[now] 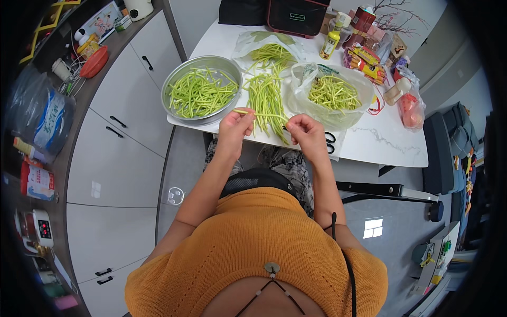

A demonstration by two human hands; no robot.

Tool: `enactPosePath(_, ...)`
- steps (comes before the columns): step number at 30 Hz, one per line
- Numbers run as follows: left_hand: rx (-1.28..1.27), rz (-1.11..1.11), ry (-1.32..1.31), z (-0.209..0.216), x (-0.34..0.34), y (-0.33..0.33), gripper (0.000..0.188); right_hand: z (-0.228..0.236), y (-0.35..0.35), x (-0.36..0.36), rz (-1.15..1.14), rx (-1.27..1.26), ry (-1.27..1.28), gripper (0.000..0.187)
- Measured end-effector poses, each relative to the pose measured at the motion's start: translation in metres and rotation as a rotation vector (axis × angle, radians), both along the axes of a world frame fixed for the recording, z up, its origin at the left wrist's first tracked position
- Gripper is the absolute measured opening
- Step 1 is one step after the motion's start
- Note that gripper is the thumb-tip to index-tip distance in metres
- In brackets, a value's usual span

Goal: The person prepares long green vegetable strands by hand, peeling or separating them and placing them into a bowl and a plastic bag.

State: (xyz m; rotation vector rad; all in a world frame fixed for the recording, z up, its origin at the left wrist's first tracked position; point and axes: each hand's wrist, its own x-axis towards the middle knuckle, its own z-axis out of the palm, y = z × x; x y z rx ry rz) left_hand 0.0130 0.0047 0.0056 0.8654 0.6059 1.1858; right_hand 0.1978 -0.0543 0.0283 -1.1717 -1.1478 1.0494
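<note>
My left hand (235, 129) pinches one end of a long, thin green vegetable stem (270, 115), held level above the table's front edge. At its other end, the thumb and fingers of my right hand (308, 136) are closed on the stem. Just beyond my hands lies a bunch of long green stems (265, 95). To the left, a round metal basin (238, 68) holds short, snapped pieces of stem (200, 92). On the right stands an open white plastic bag (355, 117) with more cut bits (332, 92) inside. Black-handled scissors (330, 140) rest near my right hand.
Farther back, another plastic bag (244, 46) spills stems onto the white table (391, 140). A yellow bottle (331, 39), snack packets (365, 63) and a bag of reddish items (412, 111) crowd the far right. White cabinets (127, 105) line the left.
</note>
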Motion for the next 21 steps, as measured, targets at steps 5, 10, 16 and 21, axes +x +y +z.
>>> enactPosePath(5,0.01,-0.058,0.146,-0.008,0.01,-0.017,0.009,-0.003,0.005,0.002,-0.189,0.12,0.101,0.01)
enactPosePath(10,0.111,-0.185,0.257,-0.01,0.024,-0.034,0.009,-0.004,0.004,0.001,-0.267,0.17,0.178,0.01)
enactPosePath(16,0.141,-0.387,0.339,-0.014,0.039,-0.042,0.008,-0.007,0.004,-0.005,-0.264,0.234,0.213,0.011)
enactPosePath(21,0.083,-0.237,0.252,-0.014,0.03,-0.036,0.008,-0.002,0.006,0.003,-0.292,0.145,0.169,0.008)
